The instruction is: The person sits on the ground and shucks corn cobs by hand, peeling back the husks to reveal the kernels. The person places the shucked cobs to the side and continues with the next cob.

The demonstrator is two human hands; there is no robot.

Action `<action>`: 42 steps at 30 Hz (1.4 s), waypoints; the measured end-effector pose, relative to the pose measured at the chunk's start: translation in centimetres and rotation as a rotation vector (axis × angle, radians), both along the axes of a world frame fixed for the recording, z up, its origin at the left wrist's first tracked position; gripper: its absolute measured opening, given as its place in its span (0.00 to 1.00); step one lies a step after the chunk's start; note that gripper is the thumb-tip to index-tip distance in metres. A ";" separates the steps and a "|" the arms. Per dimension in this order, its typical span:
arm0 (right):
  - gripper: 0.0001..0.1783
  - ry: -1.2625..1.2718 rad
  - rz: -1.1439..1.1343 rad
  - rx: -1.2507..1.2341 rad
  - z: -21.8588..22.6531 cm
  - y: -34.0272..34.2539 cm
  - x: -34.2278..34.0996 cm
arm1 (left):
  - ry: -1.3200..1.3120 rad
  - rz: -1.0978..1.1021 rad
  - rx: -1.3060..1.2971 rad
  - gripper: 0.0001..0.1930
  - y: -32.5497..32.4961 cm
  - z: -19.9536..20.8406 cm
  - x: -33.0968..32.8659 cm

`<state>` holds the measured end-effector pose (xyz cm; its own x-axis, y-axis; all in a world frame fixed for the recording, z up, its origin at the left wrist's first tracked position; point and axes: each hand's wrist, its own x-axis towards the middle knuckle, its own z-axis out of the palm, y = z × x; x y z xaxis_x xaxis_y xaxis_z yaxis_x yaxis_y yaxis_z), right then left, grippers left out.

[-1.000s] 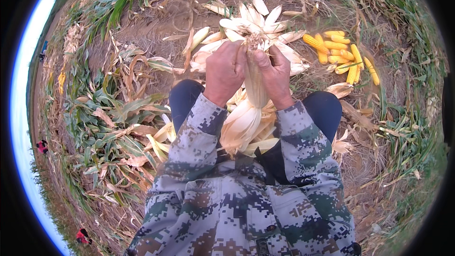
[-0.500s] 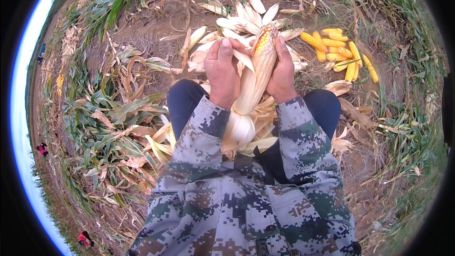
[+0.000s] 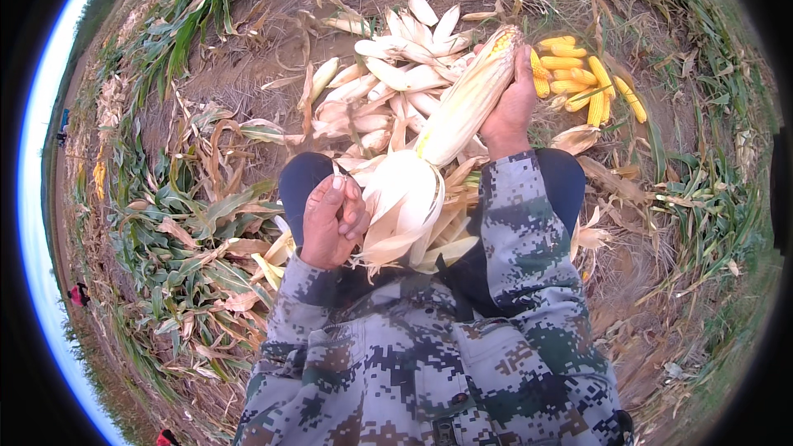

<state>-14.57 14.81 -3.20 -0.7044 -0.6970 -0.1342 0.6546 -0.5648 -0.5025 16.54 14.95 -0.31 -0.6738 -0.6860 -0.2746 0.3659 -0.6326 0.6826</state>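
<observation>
My right hand [image 3: 510,111] is wrapped round a large ear of corn [image 3: 471,99], which tilts up and away to the right. Yellow kernels show at its top end, while pale husk still covers most of its side. Stripped husk leaves [image 3: 405,198] fold back from the ear's base and hang between my knees. Just left of these leaves, my left hand [image 3: 334,219] is closed with thumb and forefinger pinched together. Something small and dark-tipped seems to stick out of that pinch, too small to name.
Beyond my knees lies a heap of corn ears in pale husks [image 3: 396,74]. Bare yellow cobs [image 3: 578,78] are piled to its right. Cut green and dry stalks [image 3: 190,223] cover the ground at left, with more stalks [image 3: 710,206] at right. Loose husks [image 3: 446,252] lie between my legs.
My left hand has left the ear's upper part and dropped down and left to my knee. Husk leaves now hang lower and wider. My right hand and the ear have shifted slightly right.
</observation>
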 end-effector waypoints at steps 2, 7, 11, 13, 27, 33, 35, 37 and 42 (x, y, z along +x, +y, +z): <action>0.31 0.080 0.100 -0.003 0.2 0.4 0.7 | 0.158 -0.047 0.091 0.15 0.3 -1.0 1.6; 0.32 0.327 0.236 -0.037 0.6 0.7 2.2 | -0.502 0.100 -0.428 0.19 -0.1 -1.8 1.5; 0.32 0.211 0.350 -0.140 0.7 1.0 2.6 | -0.605 0.267 -0.775 0.23 -1.8 0.8 -0.8; 0.33 0.301 0.354 -0.091 0.7 1.2 3.1 | -0.576 0.208 -0.863 0.23 -2.9 2.6 -2.5; 0.22 0.371 0.387 -0.114 -0.1 1.2 4.6 | -0.692 0.277 -1.463 0.11 -5.3 3.8 -12.6; 0.22 0.374 0.380 -0.081 0.1 1.4 5.1 | -0.651 0.362 -1.553 0.08 -5.6 2.7 -12.6; 0.22 0.361 0.380 -0.096 0.1 1.3 5.2 | -0.679 0.388 -1.549 0.08 -5.8 2.0 -12.6; 0.22 0.308 0.399 -0.084 0.2 1.2 5.3 | -0.675 0.418 -1.497 0.08 -6.2 1.1 -12.6; 0.22 0.159 0.429 -0.049 0.3 1.2 6.0 | -0.473 0.275 -0.775 0.11 -6.7 -0.3 -12.1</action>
<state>-8.62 15.97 -2.93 -0.3596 -0.9331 -0.0076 0.7512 -0.2847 -0.5955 4.42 8.21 -0.60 -0.3973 -0.9096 0.1212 0.0129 0.1265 0.9919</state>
